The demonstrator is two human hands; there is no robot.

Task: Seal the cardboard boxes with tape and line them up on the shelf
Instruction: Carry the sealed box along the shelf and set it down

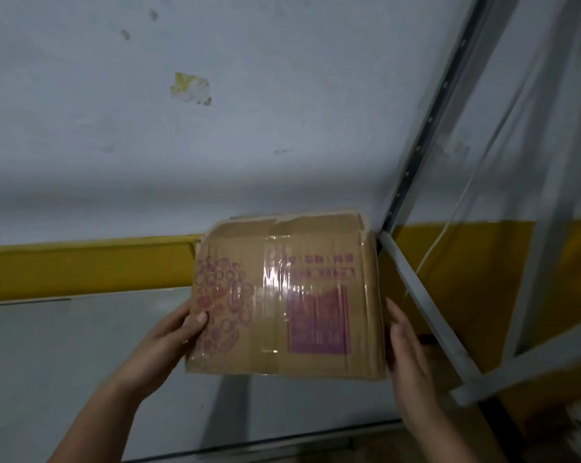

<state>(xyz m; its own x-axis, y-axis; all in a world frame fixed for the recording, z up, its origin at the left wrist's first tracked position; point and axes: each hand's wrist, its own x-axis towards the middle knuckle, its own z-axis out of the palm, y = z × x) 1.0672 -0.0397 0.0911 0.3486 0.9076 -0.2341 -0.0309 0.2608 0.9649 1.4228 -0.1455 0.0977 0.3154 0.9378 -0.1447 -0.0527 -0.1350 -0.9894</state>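
Observation:
A brown cardboard box [282,295] with purple print and a shiny strip of clear tape down its middle sits at the right end of the grey shelf board [65,355]. My left hand [172,335] grips the box's left side, thumb on its front face. My right hand [407,349] lies flat against the box's right side. The box's far top flaps look closed and taped.
A grey metal shelf upright [426,121] and a slanted side rail [426,302] stand just right of the box. Behind is a pale wall [215,145] with a yellow band [82,269] along its base. Clear plastic sheeting [533,162] hangs at the right.

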